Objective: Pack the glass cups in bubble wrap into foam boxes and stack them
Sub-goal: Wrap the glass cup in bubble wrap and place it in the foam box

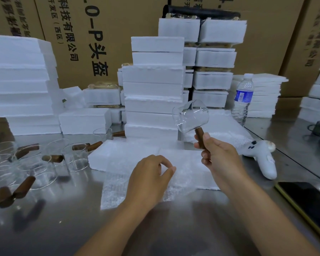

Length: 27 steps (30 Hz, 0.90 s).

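My right hand [220, 157] grips the brown wooden handle of a clear glass cup [190, 115] and holds it up, tilted, above the table. My left hand [151, 174] hovers with curled fingers over a sheet of bubble wrap [118, 189]; whether it pinches the sheet is unclear. The sheet lies across the front of an open white foam box [118, 154]. Several more glass cups with wooden handles [50, 159] lie on the steel table at the left. A tall stack of closed foam boxes [153, 89] stands just behind.
More foam box stacks rise at the left [22, 85] and back right [216, 58]. A water bottle [243, 98], a white controller [262, 156] and a black phone [307, 202] sit at the right. Cardboard cartons [92, 34] wall the back.
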{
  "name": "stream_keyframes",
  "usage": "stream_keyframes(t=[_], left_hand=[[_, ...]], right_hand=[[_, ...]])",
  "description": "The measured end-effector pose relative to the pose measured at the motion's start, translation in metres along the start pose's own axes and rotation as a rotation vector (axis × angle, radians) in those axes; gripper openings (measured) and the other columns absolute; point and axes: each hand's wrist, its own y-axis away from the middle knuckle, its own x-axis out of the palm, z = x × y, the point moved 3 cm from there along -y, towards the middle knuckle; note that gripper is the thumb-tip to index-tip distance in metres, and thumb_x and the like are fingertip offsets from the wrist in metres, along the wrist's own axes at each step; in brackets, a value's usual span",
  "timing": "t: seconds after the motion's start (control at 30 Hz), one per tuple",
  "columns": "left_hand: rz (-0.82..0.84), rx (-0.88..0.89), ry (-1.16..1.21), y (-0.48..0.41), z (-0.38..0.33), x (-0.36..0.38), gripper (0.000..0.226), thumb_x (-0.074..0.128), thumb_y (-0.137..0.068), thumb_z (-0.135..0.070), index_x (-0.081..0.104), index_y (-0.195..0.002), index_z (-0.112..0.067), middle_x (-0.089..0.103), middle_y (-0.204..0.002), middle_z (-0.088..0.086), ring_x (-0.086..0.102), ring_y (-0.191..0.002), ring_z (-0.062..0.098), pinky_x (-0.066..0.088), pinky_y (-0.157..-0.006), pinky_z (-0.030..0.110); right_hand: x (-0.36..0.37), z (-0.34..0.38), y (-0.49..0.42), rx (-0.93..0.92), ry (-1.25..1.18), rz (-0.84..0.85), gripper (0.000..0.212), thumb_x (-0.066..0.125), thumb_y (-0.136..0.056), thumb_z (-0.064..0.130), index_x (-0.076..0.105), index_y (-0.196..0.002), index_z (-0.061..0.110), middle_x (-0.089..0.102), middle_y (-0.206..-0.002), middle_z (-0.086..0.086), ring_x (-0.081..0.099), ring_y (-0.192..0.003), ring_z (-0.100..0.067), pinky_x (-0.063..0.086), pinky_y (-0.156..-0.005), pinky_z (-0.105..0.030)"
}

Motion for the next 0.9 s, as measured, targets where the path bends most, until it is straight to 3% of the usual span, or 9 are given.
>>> stream_keyframes(t=[0.1, 0.27, 0.43, 0.6, 0.67, 0.77, 0.9], left_hand=[[-0.027, -0.058, 0.096, -0.001, 0.004, -0.004, 0.019, 0.067, -0.086, -0.026, 0.06, -0.069, -0.032, 0.048, -0.046, -0.012, 0.047, -0.051, 0.001, 0.037, -0.05, 0.013], [-0.149, -0.186, 0.387, -0.004, 0.008, -0.015, 0.02, 0.062, -0.089, -0.016, 0.061, -0.072, -0.026, 0.058, -0.055, -0.006, 0.049, -0.046, -0.001, 0.035, -0.046, 0.007], [-0.162, -0.266, 0.582, -0.005, 0.011, -0.019, 0.019, 0.055, -0.093, -0.012, 0.058, -0.076, -0.019, 0.061, -0.055, -0.007, 0.046, -0.045, 0.0, 0.036, -0.045, 0.008], [-0.228, -0.233, 0.635, -0.005, 0.01, -0.022, 0.023, 0.051, -0.093, -0.004, 0.055, -0.076, -0.018, 0.059, -0.064, -0.003, 0.05, -0.051, -0.003, 0.038, -0.052, 0.004], [-0.26, -0.212, 0.644, -0.006, 0.01, -0.023, 0.022, 0.052, -0.094, -0.005, 0.055, -0.077, -0.019, 0.058, -0.065, -0.003, 0.052, -0.054, -0.004, 0.038, -0.056, 0.003], [-0.306, -0.164, 0.641, -0.005, 0.01, -0.026, 0.021, 0.053, -0.094, -0.01, 0.055, -0.077, -0.022, 0.058, -0.066, -0.009, 0.054, -0.061, -0.001, 0.04, -0.061, 0.005], [-0.293, -0.051, 0.549, -0.003, 0.004, -0.03, 0.023, 0.055, -0.094, -0.015, 0.055, -0.077, -0.03, 0.057, -0.071, -0.019, 0.051, -0.071, -0.002, 0.039, -0.066, 0.006]], right_hand=[[-0.001, 0.001, 0.001, 0.022, -0.029, 0.013, 0.023, 0.05, -0.096, 0.025, 0.068, -0.092, 0.012, 0.064, -0.073, 0.002, 0.038, -0.052, -0.007, 0.037, -0.053, -0.016], [0.0, 0.001, 0.001, -0.002, -0.021, 0.025, 0.029, 0.046, -0.098, 0.028, 0.069, -0.085, 0.017, 0.062, -0.068, 0.004, 0.038, -0.051, -0.008, 0.036, -0.054, -0.018], [-0.003, 0.0, -0.002, -0.131, 0.159, 0.002, 0.034, 0.043, -0.099, 0.029, 0.07, -0.079, 0.022, 0.058, -0.068, 0.005, 0.041, -0.055, -0.008, 0.035, -0.064, -0.025], [-0.005, -0.004, -0.005, -0.204, 0.358, 0.021, 0.041, 0.043, -0.099, 0.031, 0.068, -0.085, 0.002, 0.056, -0.072, -0.01, 0.042, -0.059, -0.015, 0.033, -0.067, -0.034], [-0.006, -0.005, -0.007, -0.215, 0.417, 0.043, 0.041, 0.044, -0.098, 0.03, 0.066, -0.079, 0.002, 0.059, -0.068, -0.005, 0.045, -0.057, -0.012, 0.036, -0.065, -0.027], [-0.005, -0.004, -0.006, -0.259, 0.555, 0.075, 0.039, 0.044, -0.098, 0.029, 0.061, -0.067, 0.013, 0.054, -0.048, 0.017, 0.047, -0.047, 0.001, 0.033, -0.048, -0.007], [0.002, -0.003, 0.003, -0.336, 0.735, 0.146, 0.031, 0.047, -0.096, 0.032, 0.059, -0.067, 0.034, 0.056, -0.062, 0.015, 0.051, -0.062, -0.003, 0.035, -0.053, -0.007]])
